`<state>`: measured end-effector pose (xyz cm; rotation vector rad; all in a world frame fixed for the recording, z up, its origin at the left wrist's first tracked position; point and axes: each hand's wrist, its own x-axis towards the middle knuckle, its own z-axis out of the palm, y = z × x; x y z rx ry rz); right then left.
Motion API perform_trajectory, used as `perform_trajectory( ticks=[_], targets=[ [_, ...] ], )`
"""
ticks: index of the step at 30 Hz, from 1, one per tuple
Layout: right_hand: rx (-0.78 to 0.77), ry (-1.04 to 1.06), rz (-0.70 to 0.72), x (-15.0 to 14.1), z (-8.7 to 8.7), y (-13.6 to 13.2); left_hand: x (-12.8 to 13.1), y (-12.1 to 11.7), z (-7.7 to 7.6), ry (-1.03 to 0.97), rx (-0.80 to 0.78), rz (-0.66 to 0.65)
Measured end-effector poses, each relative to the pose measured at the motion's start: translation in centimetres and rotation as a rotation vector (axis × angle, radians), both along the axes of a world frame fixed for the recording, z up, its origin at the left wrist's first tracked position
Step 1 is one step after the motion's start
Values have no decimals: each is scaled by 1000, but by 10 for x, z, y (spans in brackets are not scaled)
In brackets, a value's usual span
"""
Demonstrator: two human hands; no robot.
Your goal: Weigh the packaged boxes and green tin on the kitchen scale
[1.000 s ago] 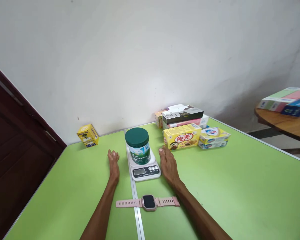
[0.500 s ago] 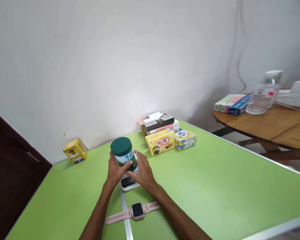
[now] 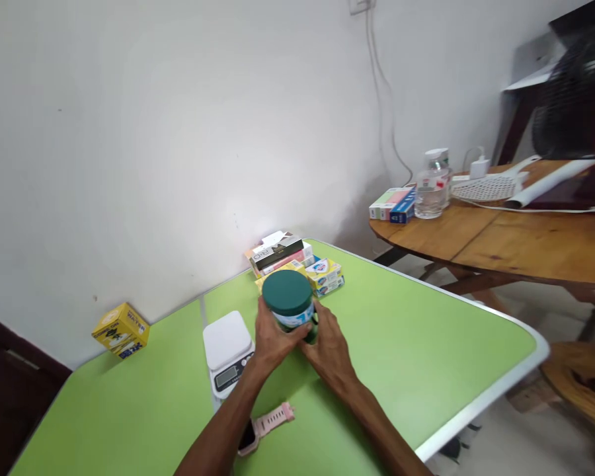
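A jar with a dark green lid [image 3: 287, 292] and a blue-and-white label is gripped from both sides. My left hand [image 3: 275, 337] wraps its left side, and my right hand [image 3: 330, 344] its right, thumbs nearly meeting in front. Just left of the jar lies a white kitchen scale [image 3: 227, 340] with nothing on its platform. Below my hands, a pink-strapped smartwatch [image 3: 272, 420] is partly covered by my left forearm. Whether the jar's base touches the table is hidden.
Behind the jar are a yellow snack box [image 3: 292, 266], soap boxes [image 3: 326, 276] and stacked boxes [image 3: 280, 252]. A yellow box [image 3: 121, 329] stands far left on the green table [image 3: 377, 330]. Right, a wooden table [image 3: 500, 235] bears water bottles [image 3: 430, 188] and a white fly swatter [image 3: 490, 187].
Both hands have carried the jar off the scale to the right, uncovering the white platform. The jar now blocks part of the yellow snack box. The view has swung right.
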<state>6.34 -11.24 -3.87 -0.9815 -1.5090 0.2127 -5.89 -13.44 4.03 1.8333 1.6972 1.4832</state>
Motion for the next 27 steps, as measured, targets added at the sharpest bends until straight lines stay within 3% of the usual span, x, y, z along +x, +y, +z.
perform_trajectory(
  ticks=[4,7,10,15,19,22,25,27],
  targets=[
    [-38,-71,-108,69,-18,22,62,34,-20,-32,-17,-91],
    [-80,-102,-138,102,-23,39,93,52,-23,-33,-69,-131],
    [-130,-119,-106,117,-24,57,107,66,-21,-32,-75,-123],
    [-146,-130,-59,117,-25,85,107,82,-18,0,-88,-100],
    [-147,-132,-87,114,-27,95,97,72,-18,47,-44,-149],
    [-173,-148,-101,114,-24,84,72,41,-15,52,12,-164],
    [-100,-156,-127,112,-16,62,22,-1,-13,27,68,-130],
    [-40,-113,-183,105,-4,47,-27,-29,-17,3,107,17]
  ],
)
